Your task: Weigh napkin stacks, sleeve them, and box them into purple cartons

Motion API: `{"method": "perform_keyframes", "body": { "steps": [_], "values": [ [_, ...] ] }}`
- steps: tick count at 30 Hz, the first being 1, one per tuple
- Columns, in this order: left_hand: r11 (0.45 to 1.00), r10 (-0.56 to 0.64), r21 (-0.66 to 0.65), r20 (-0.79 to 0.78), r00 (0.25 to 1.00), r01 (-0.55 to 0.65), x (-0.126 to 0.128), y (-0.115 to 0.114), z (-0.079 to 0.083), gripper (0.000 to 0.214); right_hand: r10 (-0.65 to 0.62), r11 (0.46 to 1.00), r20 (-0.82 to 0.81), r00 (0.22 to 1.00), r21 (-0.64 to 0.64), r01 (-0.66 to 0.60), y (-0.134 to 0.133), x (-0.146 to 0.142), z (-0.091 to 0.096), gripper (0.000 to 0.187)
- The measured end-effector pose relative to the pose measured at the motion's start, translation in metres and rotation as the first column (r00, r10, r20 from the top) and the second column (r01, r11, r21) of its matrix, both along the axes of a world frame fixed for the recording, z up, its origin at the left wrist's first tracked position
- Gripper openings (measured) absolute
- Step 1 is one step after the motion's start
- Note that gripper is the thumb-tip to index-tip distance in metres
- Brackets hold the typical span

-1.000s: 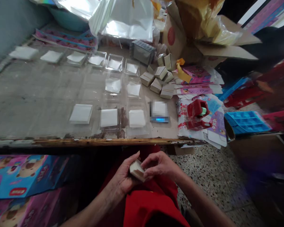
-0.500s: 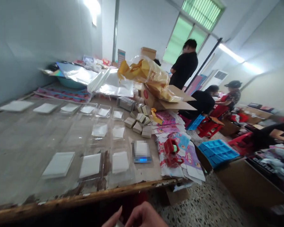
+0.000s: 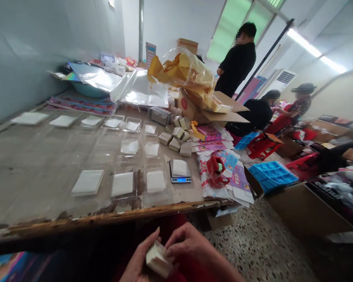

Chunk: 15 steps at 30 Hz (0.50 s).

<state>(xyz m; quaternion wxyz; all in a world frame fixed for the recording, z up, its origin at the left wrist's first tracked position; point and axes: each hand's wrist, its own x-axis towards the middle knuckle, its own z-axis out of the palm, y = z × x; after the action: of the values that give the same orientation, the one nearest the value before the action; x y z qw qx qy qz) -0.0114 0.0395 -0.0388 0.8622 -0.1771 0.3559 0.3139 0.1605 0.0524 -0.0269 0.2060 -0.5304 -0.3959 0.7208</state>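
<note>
Low in the head view, in front of the table edge, a thick stack of small off-white cards [image 3: 157,261] rests in my left hand [image 3: 137,261], whose fingers close around it with the thumb up along its side. My right hand [image 3: 184,243] pinches at the stack's upper right corner, fingertips pressed against it. Ahead on the table, a small digital scale [image 3: 181,180] with a lit blue display carries a white stack [image 3: 180,167]. Left of the scale, clear plastic trays [image 3: 141,197] hold more white stacks [image 3: 155,181].
Behind the scale lie several small bundled card blocks [image 3: 174,144]. A red tape dispenser [image 3: 216,166] sits on printed packaging at the table's right corner. An open cardboard box [image 3: 191,111] with yellow plastic stands farther back. Co-workers and blue trays [image 3: 272,176] are to the right.
The view has tilted down, so the table appears higher. Both hands have come further into view, and the card stack between them now shows clearly.
</note>
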Motion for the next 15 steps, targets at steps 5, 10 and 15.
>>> {"method": "perform_keyframes", "body": {
  "steps": [5,10,15],
  "values": [
    [0.994,0.045,-0.105,0.084,0.995,-0.036,0.000,0.004,0.007,0.027,-0.115,0.991,0.023,0.993,0.065,0.113,0.005,0.000,0.007,0.013],
    [0.994,0.017,-0.106,0.079,0.997,-0.009,-0.005,0.009,0.013,0.034,-0.260,0.942,0.136,0.956,0.252,0.221,0.022,0.017,0.021,0.009],
    [0.981,-0.007,-0.194,0.046,0.999,0.015,-0.003,0.014,0.005,0.030,-0.426,0.869,0.100,0.899,0.321,0.376,0.058,0.047,0.042,0.019]
  ]
}}
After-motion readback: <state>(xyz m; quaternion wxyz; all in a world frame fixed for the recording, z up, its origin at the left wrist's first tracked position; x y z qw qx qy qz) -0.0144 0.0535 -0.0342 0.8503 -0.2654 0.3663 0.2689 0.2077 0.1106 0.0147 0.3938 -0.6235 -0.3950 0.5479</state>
